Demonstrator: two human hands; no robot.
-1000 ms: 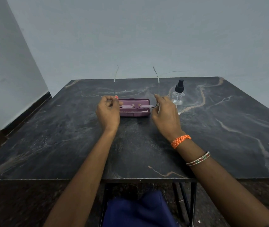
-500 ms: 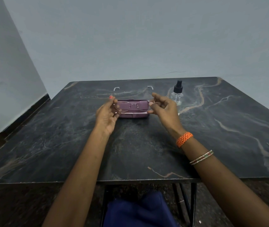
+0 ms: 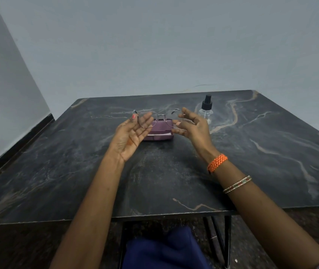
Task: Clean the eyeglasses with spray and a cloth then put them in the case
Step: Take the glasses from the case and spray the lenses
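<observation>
Thin metal-framed eyeglasses (image 3: 161, 115) are held in the air above the table, lenses facing me. My left hand (image 3: 130, 136) grips their left end, palm turned up. My right hand (image 3: 192, 127) pinches their right end. Just behind and below the glasses lies a purple case (image 3: 159, 133) on the dark marble table (image 3: 251, 152); my hands partly hide it. A small clear spray bottle (image 3: 205, 110) with a black nozzle stands upright to the right of the case. No cloth is visible.
Grey walls stand behind and to the left of the table. My lap in blue fabric (image 3: 164, 249) shows below the table's near edge, beside black metal legs (image 3: 224, 239).
The glasses turned from lying flat with the temples pointing up to upright with the lenses facing me. Both hands rose slightly and rotated palm-up.
</observation>
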